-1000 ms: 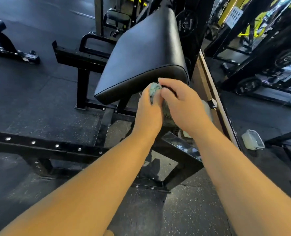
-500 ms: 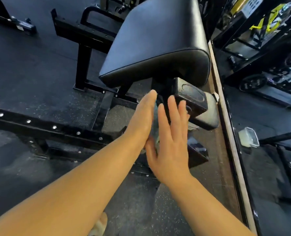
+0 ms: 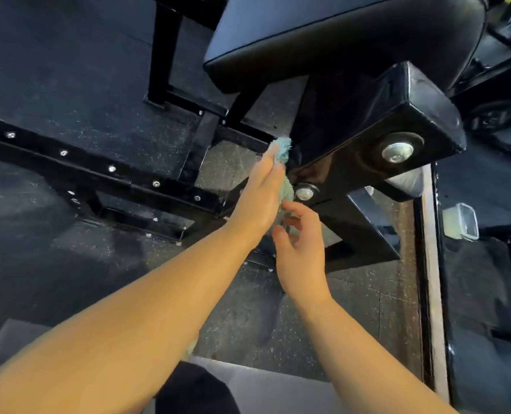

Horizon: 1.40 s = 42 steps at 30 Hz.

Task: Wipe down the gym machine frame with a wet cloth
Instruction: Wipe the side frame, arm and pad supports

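A pale blue-green cloth (image 3: pixel 284 150) is pressed flat against the side of the black steel frame beam (image 3: pixel 377 127) under the padded black seat (image 3: pixel 338 28). My left hand (image 3: pixel 260 192) lies flat on the cloth with straight fingers, holding it to the metal. My right hand (image 3: pixel 300 246) hovers just below, fingers loosely curled, thumb and fingertips touching the cloth's lower hanging part. Two shiny bolt heads (image 3: pixel 397 151) sit on the beam's face near the cloth.
A long black base bar with several bolts (image 3: pixel 110 171) runs across the speckled rubber floor at left. A wooden strip (image 3: pixel 430 264) borders the floor on the right. A clear plastic container (image 3: pixel 460 221) sits beyond it. More machine parts stand at far right.
The view has come closer and lower to the frame beam. My left hand slid the cloth along the beam's side; my right hand dropped away from flat contact to the cloth's lower end.
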Each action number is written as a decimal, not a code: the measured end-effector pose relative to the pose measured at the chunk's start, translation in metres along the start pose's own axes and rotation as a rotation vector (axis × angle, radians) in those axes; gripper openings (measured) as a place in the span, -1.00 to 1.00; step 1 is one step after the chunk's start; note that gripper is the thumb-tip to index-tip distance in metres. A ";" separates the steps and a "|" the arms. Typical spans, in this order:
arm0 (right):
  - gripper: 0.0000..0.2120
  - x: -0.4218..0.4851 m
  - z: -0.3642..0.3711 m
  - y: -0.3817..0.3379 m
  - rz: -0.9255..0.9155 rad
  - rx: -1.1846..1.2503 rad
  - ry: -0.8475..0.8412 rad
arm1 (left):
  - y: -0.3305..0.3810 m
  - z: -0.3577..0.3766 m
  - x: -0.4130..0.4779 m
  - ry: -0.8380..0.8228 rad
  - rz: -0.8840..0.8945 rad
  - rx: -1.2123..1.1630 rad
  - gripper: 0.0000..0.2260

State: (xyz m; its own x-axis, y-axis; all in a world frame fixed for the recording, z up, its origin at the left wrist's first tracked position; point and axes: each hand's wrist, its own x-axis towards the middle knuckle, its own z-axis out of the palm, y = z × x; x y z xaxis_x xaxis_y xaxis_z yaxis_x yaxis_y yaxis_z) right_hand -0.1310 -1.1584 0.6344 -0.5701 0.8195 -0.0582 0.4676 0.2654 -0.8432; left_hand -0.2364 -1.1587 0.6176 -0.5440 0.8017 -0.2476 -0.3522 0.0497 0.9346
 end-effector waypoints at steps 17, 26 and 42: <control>-0.74 0.029 0.043 0.021 0.399 0.210 -0.043 | -0.076 -0.046 0.001 0.291 -0.207 0.378 -0.75; -0.77 0.033 0.059 0.044 0.507 0.255 -0.052 | -0.089 -0.068 0.062 0.194 -0.382 0.618 -0.67; -0.85 0.041 0.078 0.054 0.528 0.358 0.028 | -0.093 -0.064 0.057 0.101 -0.316 0.137 -0.59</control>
State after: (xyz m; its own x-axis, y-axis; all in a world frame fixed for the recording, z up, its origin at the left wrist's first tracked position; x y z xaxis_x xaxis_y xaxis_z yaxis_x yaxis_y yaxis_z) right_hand -0.1821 -1.1499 0.5443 -0.3044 0.8078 -0.5047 0.4229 -0.3602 -0.8315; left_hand -0.2836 -1.1553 0.5001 -0.4996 0.6710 -0.5478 -0.4139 0.3707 0.8315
